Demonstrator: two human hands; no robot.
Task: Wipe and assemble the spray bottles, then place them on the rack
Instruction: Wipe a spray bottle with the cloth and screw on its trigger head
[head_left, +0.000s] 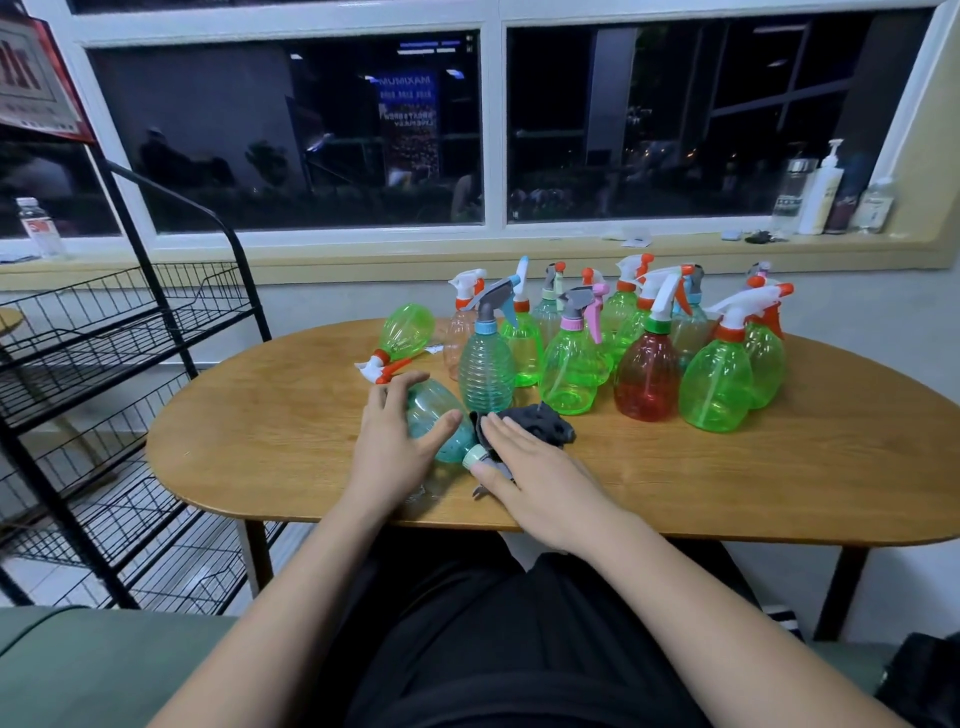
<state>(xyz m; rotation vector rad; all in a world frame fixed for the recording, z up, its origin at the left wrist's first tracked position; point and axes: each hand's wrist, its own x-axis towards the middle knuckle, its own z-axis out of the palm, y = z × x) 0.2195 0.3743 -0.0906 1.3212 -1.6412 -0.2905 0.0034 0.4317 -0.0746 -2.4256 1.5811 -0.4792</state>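
A teal spray bottle (434, 418) lies on its side near the front of the wooden table (727, 478), its pale green cap (475, 457) towards me. My left hand (392, 449) rests over its body, fingers spread and thumb across the near side. My right hand (535, 470) lies flat with straight fingers over the bottle's grey spray head and the edge of a dark cloth (545, 423). Several assembled spray bottles stand behind, among them a ribbed blue one (485, 371) and a red one (647, 379). A green bottle (405, 327) lies on its side at the back left.
A black wire rack (156, 312) with tilted basket shelves stands left of the table. The windowsill behind holds a pump bottle (821, 192) and other containers at the right, and a water bottle (39, 226) at the left. My lap is below the table's front edge.
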